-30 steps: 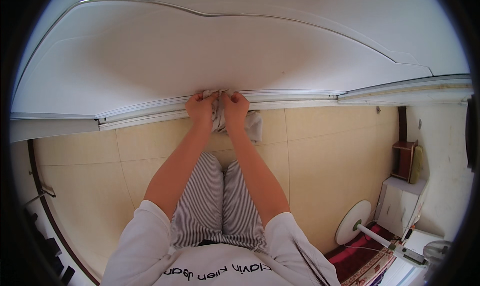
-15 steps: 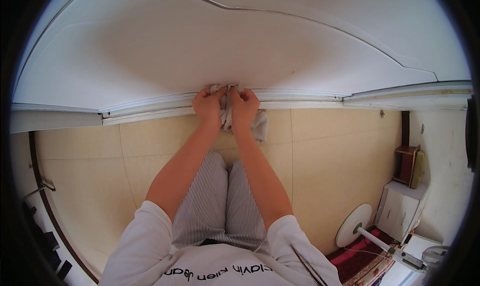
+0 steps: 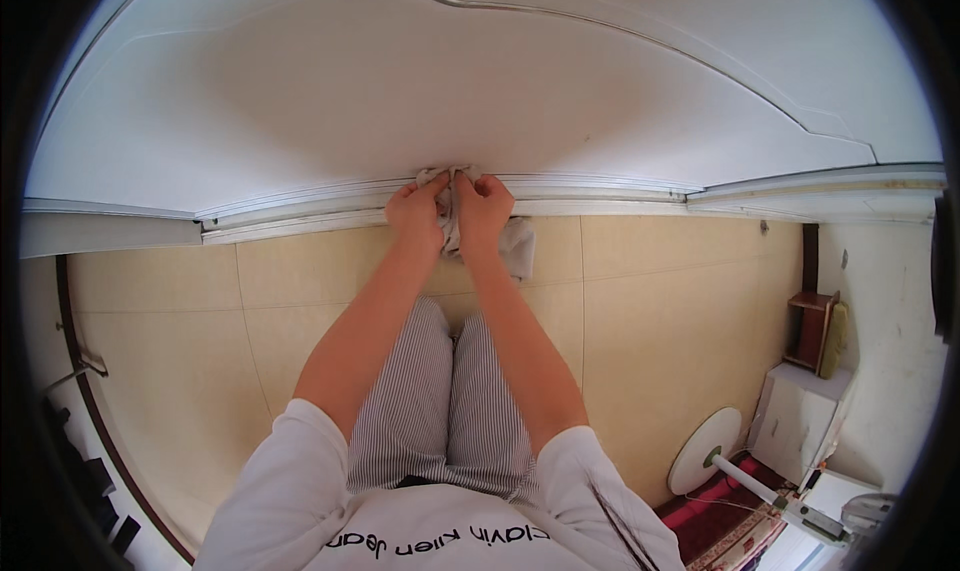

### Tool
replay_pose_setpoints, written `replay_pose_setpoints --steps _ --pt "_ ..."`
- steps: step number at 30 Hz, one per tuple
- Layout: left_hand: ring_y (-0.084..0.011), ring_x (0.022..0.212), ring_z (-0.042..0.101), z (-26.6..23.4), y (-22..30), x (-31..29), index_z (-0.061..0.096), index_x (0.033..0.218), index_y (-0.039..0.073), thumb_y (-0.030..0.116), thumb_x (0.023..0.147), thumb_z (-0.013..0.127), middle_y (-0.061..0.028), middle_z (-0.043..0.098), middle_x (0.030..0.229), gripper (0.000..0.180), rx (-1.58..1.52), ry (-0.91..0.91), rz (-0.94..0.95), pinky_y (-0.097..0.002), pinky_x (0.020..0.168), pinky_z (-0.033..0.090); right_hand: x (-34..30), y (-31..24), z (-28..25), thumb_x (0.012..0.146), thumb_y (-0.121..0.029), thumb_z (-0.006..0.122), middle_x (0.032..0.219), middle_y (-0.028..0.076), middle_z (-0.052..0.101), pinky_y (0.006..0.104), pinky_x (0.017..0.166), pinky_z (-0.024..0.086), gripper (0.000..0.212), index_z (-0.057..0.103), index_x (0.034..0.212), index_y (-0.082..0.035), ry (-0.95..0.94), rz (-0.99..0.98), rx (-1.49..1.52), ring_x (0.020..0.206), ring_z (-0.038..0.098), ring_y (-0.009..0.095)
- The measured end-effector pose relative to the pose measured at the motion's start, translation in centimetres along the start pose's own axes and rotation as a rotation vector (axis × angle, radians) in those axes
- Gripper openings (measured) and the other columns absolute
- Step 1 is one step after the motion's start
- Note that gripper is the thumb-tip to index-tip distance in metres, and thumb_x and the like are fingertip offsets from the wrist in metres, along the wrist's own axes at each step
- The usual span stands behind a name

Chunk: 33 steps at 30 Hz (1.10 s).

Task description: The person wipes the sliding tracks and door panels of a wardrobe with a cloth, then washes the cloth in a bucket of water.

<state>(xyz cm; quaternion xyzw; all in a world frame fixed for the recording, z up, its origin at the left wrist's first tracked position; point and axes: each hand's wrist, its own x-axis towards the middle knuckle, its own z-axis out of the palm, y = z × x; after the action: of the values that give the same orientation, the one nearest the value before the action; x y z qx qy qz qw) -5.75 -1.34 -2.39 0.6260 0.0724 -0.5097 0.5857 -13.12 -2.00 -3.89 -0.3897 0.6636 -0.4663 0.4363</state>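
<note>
A light grey-beige cloth (image 3: 519, 248) is bunched between my two hands at the white track (image 3: 600, 193) along the foot of a large white panel (image 3: 400, 101). My left hand (image 3: 414, 214) is closed on the cloth from the left side, its thumb and fingers pinching the upper part. Close beside it, my right hand (image 3: 482, 211) grips the same cloth. The cloth's top edge touches the track and panel base, while a loose end hangs to the right over the tiled floor. Folds between the hands are partly hidden by the fingers.
Beige floor tiles (image 3: 660, 311) stretch on both sides of my striped trousers (image 3: 410, 411). At the lower right stand a white fan (image 3: 705, 451) with a round base, a white cabinet (image 3: 797, 421) and a dark red mat (image 3: 735, 501). A brown wooden rack (image 3: 808, 329) is by the right wall.
Both hands and the cloth have shifted very slightly left along the track. The grip looks the same.
</note>
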Motion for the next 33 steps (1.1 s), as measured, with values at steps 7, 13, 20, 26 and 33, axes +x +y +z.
replay_pose_setpoints --steps 7,13,20,26,33 --pt "-0.0105 0.05 0.043 -0.8 0.2 0.5 0.057 0.073 0.0 -0.003 0.067 0.075 -0.0032 0.055 0.065 0.019 -0.029 -0.026 0.047 -0.0269 0.044 0.034 -0.1 0.5 0.7 0.074 -0.01 0.065 0.055 0.006 0.047 0.0307 0.051 0.036 0.025 0.048 0.063 0.005 -0.028 0.027 0.087 0.054 0.038 0.012" --pt "-0.0109 0.051 0.044 -1.8 1.2 -0.2 0.057 0.075 -0.001 -0.003 0.067 0.075 -0.0039 0.056 0.066 0.02 -0.019 0.022 0.147 -0.0261 0.045 0.034 -2.0 -1.7 1.7 0.075 -0.009 0.066 0.056 -0.001 0.041 0.028 0.046 0.028 0.028 0.045 0.06 0.001 -0.021 -0.03 0.115 0.054 0.032 0.008" --pt "-0.0101 0.052 0.044 -3.4 0.9 2.5 0.056 0.078 0.003 -0.003 0.069 0.075 -0.0018 0.056 0.07 0.022 0.008 0.058 0.088 -0.0232 0.046 0.036 -1.2 1.9 4.3 0.075 -0.008 0.066 0.055 0.0 0.042 0.0281 0.046 0.029 0.027 0.045 0.06 0.001 -0.093 0.023 0.111 0.053 0.034 0.008" --pt "-0.0119 0.052 0.047 -4.4 2.6 1.7 0.056 0.073 -0.001 -0.004 0.067 0.075 -0.0047 0.056 0.066 0.021 -0.059 0.077 0.205 -0.0257 0.046 0.037 -3.1 -0.7 5.0 0.073 -0.01 0.064 0.054 0.006 0.049 0.0295 0.05 0.037 0.024 0.048 0.062 0.004 -0.089 0.05 0.128 0.053 0.039 0.012" --pt "-0.0107 0.052 0.045 -5.2 2.0 2.8 0.057 0.073 0.0 -0.004 0.068 0.075 -0.0039 0.056 0.066 0.02 -0.032 0.092 0.188 -0.0244 0.047 0.036 -3.0 1.1 5.8 0.074 -0.009 0.065 0.054 0.003 0.047 0.029 0.048 0.034 0.026 0.045 0.061 0.003 -0.107 0.012 0.126 0.053 0.037 0.01"
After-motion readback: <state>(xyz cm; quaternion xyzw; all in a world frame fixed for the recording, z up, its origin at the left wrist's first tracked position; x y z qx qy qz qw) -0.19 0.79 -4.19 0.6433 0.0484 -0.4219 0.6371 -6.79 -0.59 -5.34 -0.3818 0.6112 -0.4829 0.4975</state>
